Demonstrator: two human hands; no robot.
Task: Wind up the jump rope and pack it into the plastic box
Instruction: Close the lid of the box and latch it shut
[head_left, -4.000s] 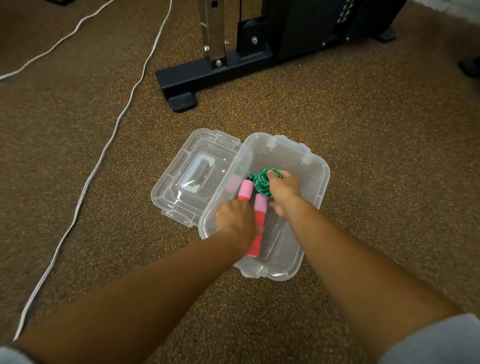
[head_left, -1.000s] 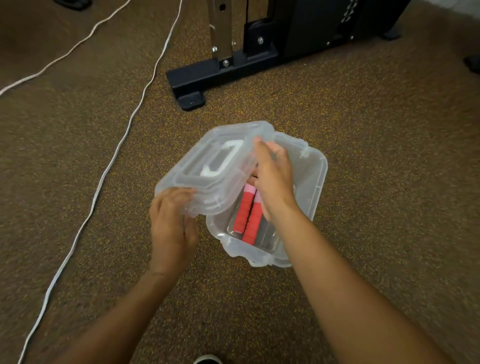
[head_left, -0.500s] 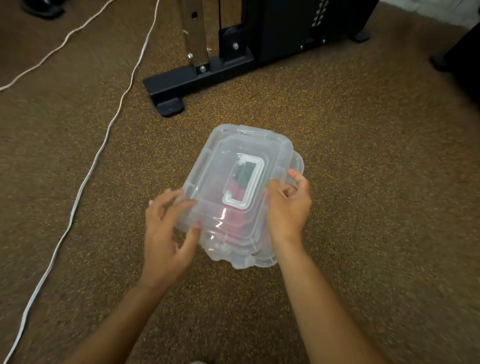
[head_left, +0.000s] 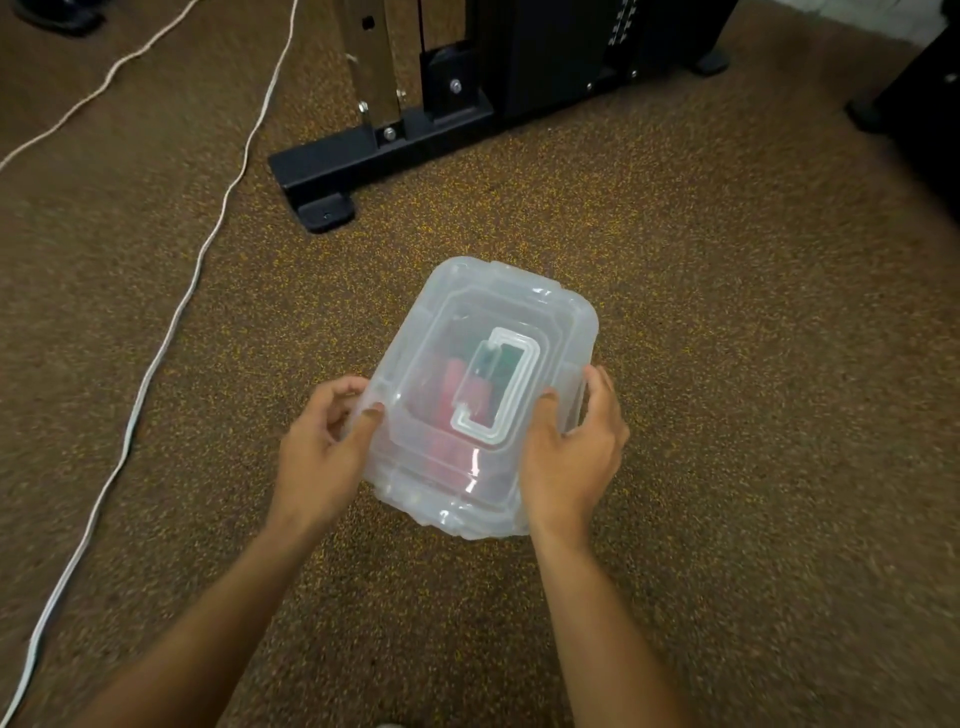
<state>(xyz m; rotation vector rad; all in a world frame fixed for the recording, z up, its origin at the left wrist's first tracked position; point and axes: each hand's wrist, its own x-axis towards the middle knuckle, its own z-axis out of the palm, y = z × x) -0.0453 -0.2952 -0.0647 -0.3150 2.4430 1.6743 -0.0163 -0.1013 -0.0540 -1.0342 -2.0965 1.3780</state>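
The clear plastic box (head_left: 498, 291) sits on the speckled brown floor with its lid down on top; a flat white handle (head_left: 493, 389) lies in the lid's middle. Through the cloudy plastic the jump rope (head_left: 452, 387) shows as blurred red handles with a green bundle beside them. My left hand (head_left: 322, 447) presses against the box's left side, thumb on the lid's edge. On the opposite side my right hand (head_left: 571, 447) grips the box, fingers curled over its side latch.
A black steel base of gym equipment (head_left: 374, 150) stands just beyond the box. A white cable (head_left: 171, 322) runs along the floor to the left, from top to bottom. Another dark foot (head_left: 904, 104) is at the far right.
The lid, swung over a second ago, now lies flat on the box. Both hands have moved from guiding the lid to pressing the box's two sides.
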